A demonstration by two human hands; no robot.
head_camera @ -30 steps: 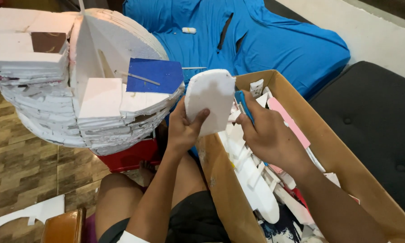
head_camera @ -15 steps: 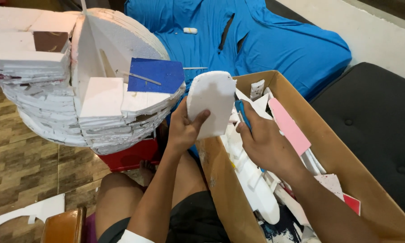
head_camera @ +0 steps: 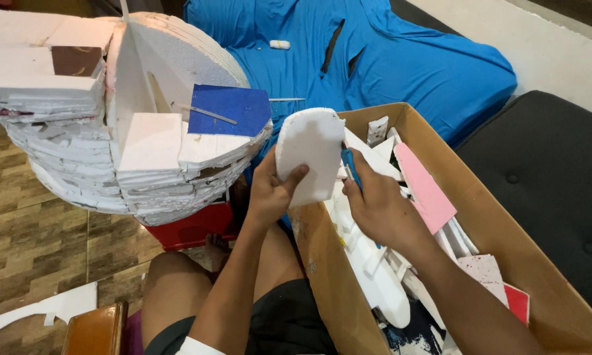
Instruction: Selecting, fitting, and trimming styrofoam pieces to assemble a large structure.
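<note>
White foam piece (head_camera: 309, 154), rounded at the top, is held upright just above the near left corner of the cardboard box (head_camera: 559, 289). It is pinched by the left hand (head_camera: 273, 190), thumb across the front face, fingers curled behind. The right hand (head_camera: 378, 207) is closed around a blue-handled cutter (head_camera: 350, 165), whose tip is set against the right edge of the foam piece; the blade itself is hidden by the fingers.

Judgement on the step: trimming of the edge is under way. A clean cut is likely favoured by short, shallow strokes directed away from the left thumb, with the foam piece supported close to the cut line so that it is not snapped. Offcuts are best kept over the box.

Inside the box, white foam offcuts, a pink sheet (head_camera: 424, 187) and a red scrap (head_camera: 516, 302) are piled loosely; little free room is left for the right wrist. Left of the box, a large layered foam model (head_camera: 125, 151) with a blue panel (head_camera: 230, 110) is seen, close to the left elbow's path. Behind the box a blue cloth (head_camera: 388, 59) is spread; to its right a dark cushioned seat (head_camera: 559, 171) is noted.
</note>
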